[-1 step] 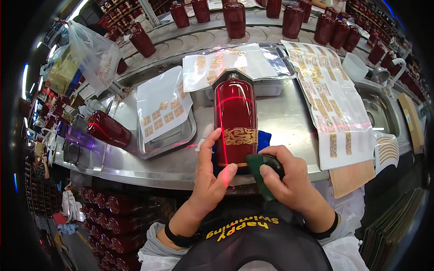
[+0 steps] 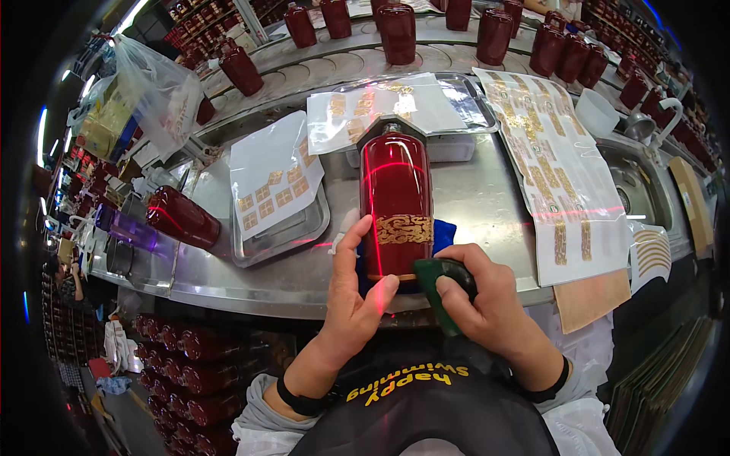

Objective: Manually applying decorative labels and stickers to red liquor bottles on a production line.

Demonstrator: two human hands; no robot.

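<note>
A glossy dark red bottle (image 2: 397, 182) lies in front of me, neck away and base toward me, with a dark angular support showing behind its neck. A gold patterned band (image 2: 405, 229) runs across its lower part. My left hand (image 2: 351, 292) is closed around the bottle's lower left side, thumb at the base edge and a finger beside the gold band. In my right hand (image 2: 487, 300) a dark green scraper (image 2: 439, 292) is gripped, its edge close to the bottle's lower right corner; whether it touches is unclear. Blue cloth (image 2: 445, 235) shows beside the bottle.
Decal sheets (image 2: 559, 175) lie on the right, with a sink (image 2: 635, 190) beyond. Another sheet (image 2: 274, 178) rests on a metal tray (image 2: 304, 235) at left. Another red bottle (image 2: 182, 218) lies left. Several red bottles (image 2: 396, 34) stand on the conveyor behind.
Bottles on the conveyor's nearer row have shifted slightly right, and those on the farther row slightly left. The right hand and scraper have barely moved; the left hand stays put.
</note>
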